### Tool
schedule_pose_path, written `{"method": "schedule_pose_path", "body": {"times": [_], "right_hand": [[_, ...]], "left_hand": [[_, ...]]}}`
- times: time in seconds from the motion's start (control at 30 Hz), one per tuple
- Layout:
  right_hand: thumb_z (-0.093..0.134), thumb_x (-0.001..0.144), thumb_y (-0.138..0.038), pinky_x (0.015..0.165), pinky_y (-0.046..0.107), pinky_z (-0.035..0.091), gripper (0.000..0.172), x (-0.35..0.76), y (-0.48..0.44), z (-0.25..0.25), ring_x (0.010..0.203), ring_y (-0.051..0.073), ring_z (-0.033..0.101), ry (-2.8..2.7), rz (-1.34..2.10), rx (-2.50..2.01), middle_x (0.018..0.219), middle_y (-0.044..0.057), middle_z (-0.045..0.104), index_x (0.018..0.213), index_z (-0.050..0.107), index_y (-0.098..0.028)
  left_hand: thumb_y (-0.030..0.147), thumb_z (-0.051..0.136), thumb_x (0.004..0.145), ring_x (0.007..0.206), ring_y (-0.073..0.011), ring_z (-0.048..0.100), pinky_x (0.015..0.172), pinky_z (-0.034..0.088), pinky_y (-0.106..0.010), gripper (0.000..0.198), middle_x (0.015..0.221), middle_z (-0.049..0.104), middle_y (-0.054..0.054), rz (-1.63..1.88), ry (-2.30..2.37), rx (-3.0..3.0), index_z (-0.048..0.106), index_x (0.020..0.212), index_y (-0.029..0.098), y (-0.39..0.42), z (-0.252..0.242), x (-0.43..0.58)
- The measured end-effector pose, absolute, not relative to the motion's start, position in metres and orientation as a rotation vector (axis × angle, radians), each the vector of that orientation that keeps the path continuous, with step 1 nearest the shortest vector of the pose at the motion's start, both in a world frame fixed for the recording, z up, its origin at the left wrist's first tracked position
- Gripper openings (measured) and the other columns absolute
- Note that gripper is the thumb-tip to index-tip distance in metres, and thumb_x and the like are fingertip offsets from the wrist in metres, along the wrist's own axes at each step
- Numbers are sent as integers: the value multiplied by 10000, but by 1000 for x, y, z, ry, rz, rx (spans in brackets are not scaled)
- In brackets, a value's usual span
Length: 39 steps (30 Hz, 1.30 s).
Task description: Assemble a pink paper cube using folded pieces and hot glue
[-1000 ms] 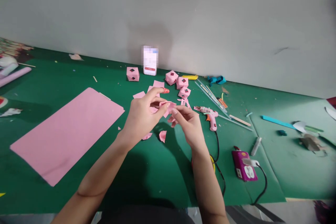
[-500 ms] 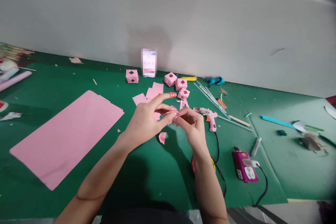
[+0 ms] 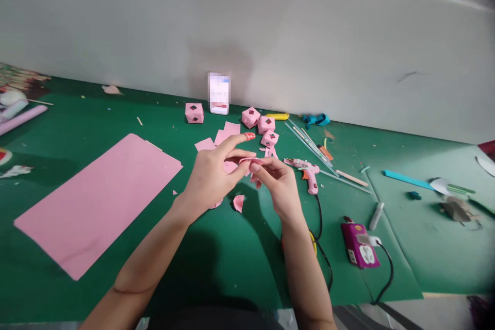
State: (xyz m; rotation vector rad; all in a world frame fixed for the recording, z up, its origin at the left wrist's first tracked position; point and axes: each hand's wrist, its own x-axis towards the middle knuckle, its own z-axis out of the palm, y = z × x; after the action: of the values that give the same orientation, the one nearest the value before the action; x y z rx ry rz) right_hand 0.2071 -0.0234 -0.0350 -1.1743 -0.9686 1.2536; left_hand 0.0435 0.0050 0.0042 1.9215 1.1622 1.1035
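Note:
Between my left hand (image 3: 214, 172) and my right hand (image 3: 280, 180) is a small piece of pink paper (image 3: 252, 161), pinched by thumbs and fingers of both. The left index finger, with a red patterned covering on its tip, sticks out above it. Much of the piece is hidden by my fingers. Below lies a curled pink scrap (image 3: 238, 203). Pink paper squares (image 3: 231, 129) lie just behind my left hand. Farther back stand several folded pink paper shapes with cut-out holes, one a box (image 3: 194, 113), another a many-sided shape (image 3: 251, 117).
A large pink sheet (image 3: 96, 206) covers the table's left side. Right of my hands are a pink glue gun (image 3: 309, 172) with a black cord, clear sticks (image 3: 309, 144) and a purple box (image 3: 360, 246). A lit phone (image 3: 219, 94) leans on the wall.
Both hands have shifted slightly left with the pink paper. A pink scrap edge now shows beneath my left hand. The objects on the table have stayed in place.

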Motion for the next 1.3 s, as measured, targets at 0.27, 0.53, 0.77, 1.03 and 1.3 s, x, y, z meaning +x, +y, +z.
{"method": "schedule_pose_path", "body": {"times": [0.27, 0.53, 0.77, 1.03, 1.3], "right_hand": [[904, 693, -465, 523, 222, 467, 332, 205, -23, -35, 576, 103, 579, -769, 1449, -1111, 678, -34, 624, 800, 715, -215], [825, 808, -426, 565, 220, 473, 221, 210, -22, -37, 632, 104, 607, -823, 1370, -1080, 783, -3, 699, 827, 751, -219], [736, 876, -440, 640, 287, 535, 237, 203, -26, -36, 655, 154, 645, -1100, 1098, -1270, 791, 18, 737, 943, 787, -219], [661, 939, -445, 624, 302, 524, 277, 197, -28, -42, 619, 165, 643, -1246, 819, -1452, 745, 24, 749, 885, 791, -207], [647, 914, -390, 588, 283, 482, 258, 203, -27, -37, 562, 159, 635, -1356, 726, -1520, 658, 8, 730, 795, 785, -207]], "left_hand": [[168, 682, 909, 933, -190, 818, 812, 677, -274, 349, 1028, 836, 13, 1126, 1190, 1884, 658, 1247, 253, 5, 3, 43], [156, 676, 910, 926, -181, 816, 853, 661, -275, 355, 1014, 835, 10, 1146, 1266, 1907, 628, 1251, 241, 7, 4, 42], [124, 648, 925, 1020, -181, 803, 896, 639, -273, 350, 1046, 835, 13, 1122, 1300, 1965, 633, 1254, 242, 7, 2, 46], [139, 623, 932, 1043, -195, 799, 847, 643, -272, 408, 1036, 835, 9, 1051, 1238, 2006, 606, 1323, 257, 8, -6, 48], [136, 629, 933, 1064, -195, 794, 855, 645, -269, 405, 1065, 833, 3, 1018, 1227, 2023, 601, 1318, 257, 9, -7, 47]]}}
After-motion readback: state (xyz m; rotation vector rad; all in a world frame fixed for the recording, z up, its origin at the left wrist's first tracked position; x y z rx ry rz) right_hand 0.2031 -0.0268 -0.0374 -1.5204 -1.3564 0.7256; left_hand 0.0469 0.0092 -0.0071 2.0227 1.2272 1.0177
